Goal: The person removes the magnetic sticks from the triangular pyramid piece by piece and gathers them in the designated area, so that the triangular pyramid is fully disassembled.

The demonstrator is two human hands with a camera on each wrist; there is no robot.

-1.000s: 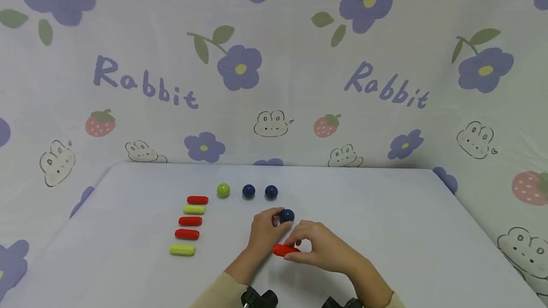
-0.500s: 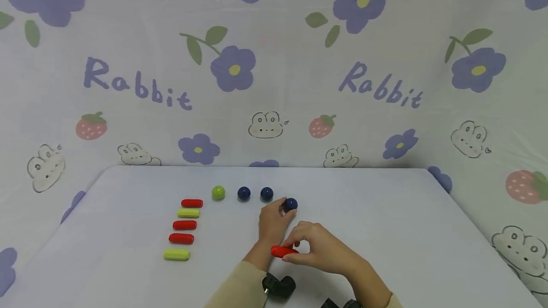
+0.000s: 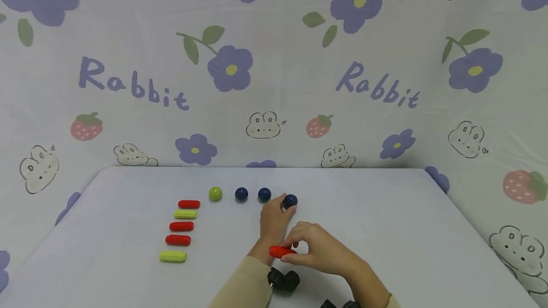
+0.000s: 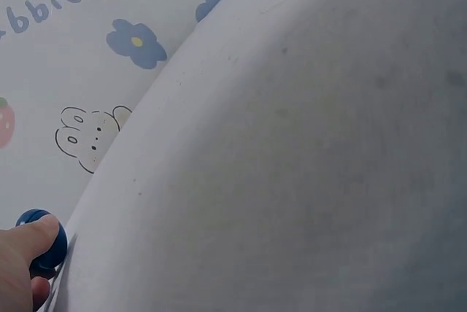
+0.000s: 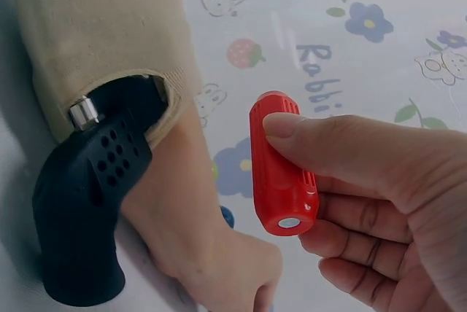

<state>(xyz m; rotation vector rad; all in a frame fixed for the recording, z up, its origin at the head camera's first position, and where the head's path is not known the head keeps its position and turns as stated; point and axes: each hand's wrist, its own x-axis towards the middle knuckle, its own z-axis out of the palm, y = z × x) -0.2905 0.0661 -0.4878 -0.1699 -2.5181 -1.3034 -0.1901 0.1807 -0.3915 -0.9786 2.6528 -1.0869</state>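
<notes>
In the head view my left hand (image 3: 274,220) pinches a dark blue ball (image 3: 290,200) at the right end of a row of balls. The left wrist view shows the thumb pressed on that ball (image 4: 49,243). My right hand (image 3: 318,246) pinches a red stick (image 3: 280,252) in front of the left forearm. Seen from the right wrist, the red stick (image 5: 281,166) has ribbed sides and a silvery round spot on its end. Two more dark blue balls (image 3: 241,194) and a light green ball (image 3: 215,194) lie left of the held ball.
A column of red sticks (image 3: 181,226) and yellow-green sticks (image 3: 173,256) lies left on the white table (image 3: 385,232). Behind it hangs a patterned cloth (image 3: 282,61). A black wrist device (image 3: 284,280) sits by the left sleeve (image 3: 241,284).
My left hand has moved away from me with the dark blue ball, up to the right end of the ball row. The right hand keeps its grip on the red stick, nearly still.
</notes>
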